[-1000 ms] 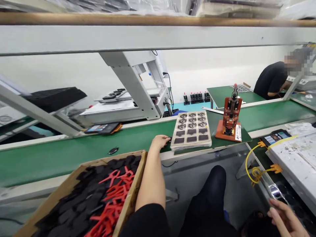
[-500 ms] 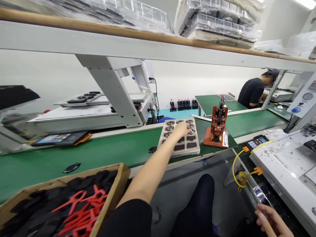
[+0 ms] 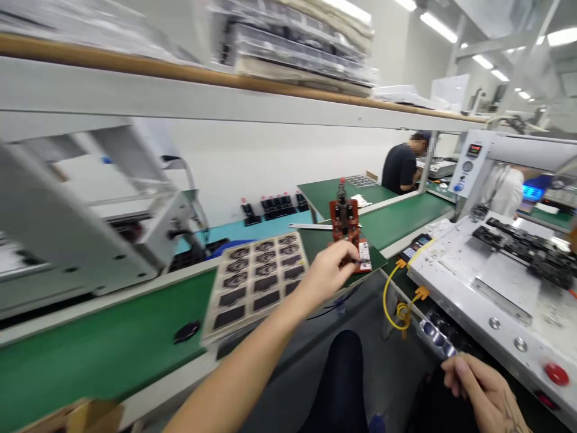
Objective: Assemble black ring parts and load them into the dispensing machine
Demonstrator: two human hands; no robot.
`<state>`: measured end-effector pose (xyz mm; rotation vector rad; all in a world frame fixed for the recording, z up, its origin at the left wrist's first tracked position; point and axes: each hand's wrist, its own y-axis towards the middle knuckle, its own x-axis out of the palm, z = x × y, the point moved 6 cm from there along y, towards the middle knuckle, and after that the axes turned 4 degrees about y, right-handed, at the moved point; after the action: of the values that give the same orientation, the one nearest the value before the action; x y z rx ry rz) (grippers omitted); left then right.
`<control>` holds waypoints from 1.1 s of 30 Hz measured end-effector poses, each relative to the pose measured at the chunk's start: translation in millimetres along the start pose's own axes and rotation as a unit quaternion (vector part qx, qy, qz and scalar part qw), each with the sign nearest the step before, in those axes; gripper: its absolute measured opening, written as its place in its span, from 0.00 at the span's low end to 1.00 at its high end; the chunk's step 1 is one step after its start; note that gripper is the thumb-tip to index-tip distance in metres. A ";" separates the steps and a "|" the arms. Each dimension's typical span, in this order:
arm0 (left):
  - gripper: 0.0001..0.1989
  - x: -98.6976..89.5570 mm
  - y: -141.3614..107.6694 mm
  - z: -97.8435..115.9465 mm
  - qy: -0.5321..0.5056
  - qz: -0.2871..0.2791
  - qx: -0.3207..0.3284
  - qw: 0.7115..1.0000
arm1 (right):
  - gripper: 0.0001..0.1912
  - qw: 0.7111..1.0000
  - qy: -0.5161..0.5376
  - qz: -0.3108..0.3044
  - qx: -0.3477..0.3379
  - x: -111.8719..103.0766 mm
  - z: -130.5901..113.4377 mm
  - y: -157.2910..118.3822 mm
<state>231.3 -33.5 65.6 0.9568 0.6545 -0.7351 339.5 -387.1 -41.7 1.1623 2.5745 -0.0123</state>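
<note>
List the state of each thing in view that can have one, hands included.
Orange toggle press: upright, partly hidden
Left hand: fingers bent at the press; grip unclear
Right hand: fingers curled; grip unclear
Compartment tray: partly filled, ring-shaped parts in far rows
Black oval part: lying on green worktop
Yellow cable: looped
Machine display: lit red
Ceiling lights: on

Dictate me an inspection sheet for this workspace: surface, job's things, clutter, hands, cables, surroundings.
Surface: long green bench.
Job's things: partitioned tray with dark parts; orange-red fixture to its right.
Clutter: dark flat piece left of the tray; metal strip passing behind the fixture.
Hands: left hand at the fixture's base, right hand beside the white machine; both grips unclear.
Cables: looped yellow cable by the machine.
Surroundings: person farther back; overhead shelf bearing stacked trays.
</note>
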 end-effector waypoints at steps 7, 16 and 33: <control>0.11 49.6 -25.4 153.8 -0.184 0.025 0.414 0.891 | 0.30 0.991 0.060 0.035 -0.111 -15.5 -89.1 27.0; 0.12 76.8 -9.0 206.6 -0.182 -0.015 0.485 0.855 | 0.21 0.994 0.044 0.092 -0.034 -50.8 -76.2 16.4; 0.14 191.8 137.9 347.4 -0.095 -0.246 0.428 0.865 | 0.23 0.922 -0.093 0.376 -0.026 -208.7 -57.1 -53.0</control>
<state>511.4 -339.4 132.8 1.5158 0.3778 -1.6365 414.1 -567.1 66.2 1.9370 1.8104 0.1127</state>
